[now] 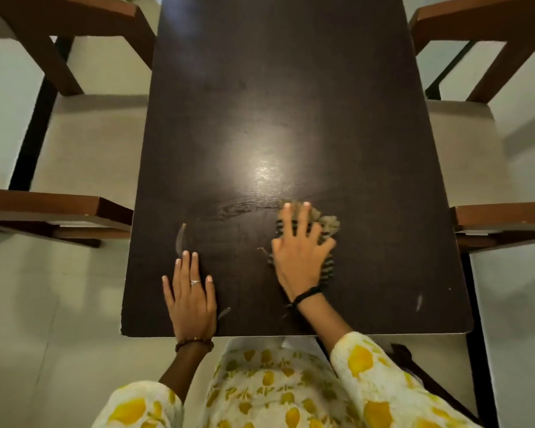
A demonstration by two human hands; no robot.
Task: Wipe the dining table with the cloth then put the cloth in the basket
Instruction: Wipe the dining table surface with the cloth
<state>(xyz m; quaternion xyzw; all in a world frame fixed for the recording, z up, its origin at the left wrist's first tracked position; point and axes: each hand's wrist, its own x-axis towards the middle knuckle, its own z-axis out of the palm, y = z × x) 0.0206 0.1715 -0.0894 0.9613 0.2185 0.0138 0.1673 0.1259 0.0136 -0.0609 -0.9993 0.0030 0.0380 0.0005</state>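
Right hand (pixel 301 248): spread wide, fingers splayed, palm pressed flat on the cloth (pixel 326 225). Not a pinch or a fist; it pins the cloth to the table rather than gripping it. The cloth is a bunched, striped, brownish rag on the near right-centre of the dining table (pixel 291 103), showing beyond the fingertips and along the outer edge of the palm.

Left hand (pixel 192 299): flat, open, holding nothing, resting on the near left part of the tabletop, apparently as a brace.

Around the hands we see pale streaks and a smeared arc just left of the cloth, which we read as marks of wiping in the near zone. The far half looks dull and shows no such streaks.

Our judgement: wiping is under way, only partly done. Chairs (pixel 84 140) flank both sides. No basket is in view, so the final step is not begun.
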